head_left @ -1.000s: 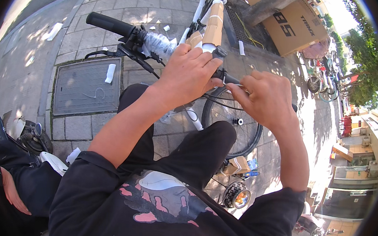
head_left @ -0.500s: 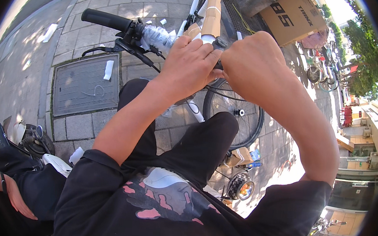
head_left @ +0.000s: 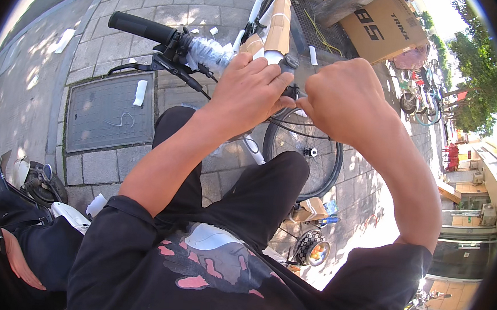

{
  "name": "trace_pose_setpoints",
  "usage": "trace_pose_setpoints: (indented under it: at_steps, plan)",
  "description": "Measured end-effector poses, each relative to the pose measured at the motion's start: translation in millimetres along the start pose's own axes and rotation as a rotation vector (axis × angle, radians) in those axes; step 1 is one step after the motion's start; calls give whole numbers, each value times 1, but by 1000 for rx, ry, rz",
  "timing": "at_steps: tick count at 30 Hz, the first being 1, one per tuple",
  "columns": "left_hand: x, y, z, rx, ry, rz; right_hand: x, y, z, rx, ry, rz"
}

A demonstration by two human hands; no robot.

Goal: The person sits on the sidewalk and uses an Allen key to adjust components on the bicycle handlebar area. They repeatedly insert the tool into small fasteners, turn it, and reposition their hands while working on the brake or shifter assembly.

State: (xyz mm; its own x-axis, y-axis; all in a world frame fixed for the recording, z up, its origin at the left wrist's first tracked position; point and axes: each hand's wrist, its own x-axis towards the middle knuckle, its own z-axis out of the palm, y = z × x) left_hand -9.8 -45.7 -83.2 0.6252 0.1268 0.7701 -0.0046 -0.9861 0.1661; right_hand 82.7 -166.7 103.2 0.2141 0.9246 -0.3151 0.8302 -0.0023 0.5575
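A bicycle stands in front of me, its handlebar running from a black grip (head_left: pixel 142 28) and brake lever (head_left: pixel 130 67) through clear plastic wrap (head_left: pixel 209 53). My left hand (head_left: pixel 250 89) is closed over the middle of the handlebar, by the round black cap (head_left: pixel 290 62) of the stem. Just right of it, my right hand (head_left: pixel 344 101) is closed, thumb and fingers pressed together. Whatever it pinches is hidden. A small dark part shows between the two hands. Cardboard (head_left: pixel 278 27) wraps the white frame beyond, and the spoked front wheel (head_left: pixel 300 153) is below.
A large cardboard box (head_left: pixel 378 26) stands at the far right beside a post (head_left: pixel 345 6). A metal cover (head_left: pixel 110 113) lies in the paving at left. Someone else's hand (head_left: pixel 22 263) rests at lower left. A patterned roll (head_left: pixel 311 248) sits near my right knee.
My right hand has moved slightly down and right, apart from the stem cap, which now shows more fully. My left hand remains on the handlebar.
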Motion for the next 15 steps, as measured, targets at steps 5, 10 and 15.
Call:
trace_pose_setpoints:
  at_steps: [5, 10, 15]
  plan:
    - [0, 0, 2, -40, 37, -10, -11, 8, 24, 15, 181, -37]
    - [1, 2, -4, -17, -8, -49, -18, 13, 38, 139, 354, -32]
    - [0, 5, -4, -31, -7, -55, -25, 13, 59, 311, 501, 19]
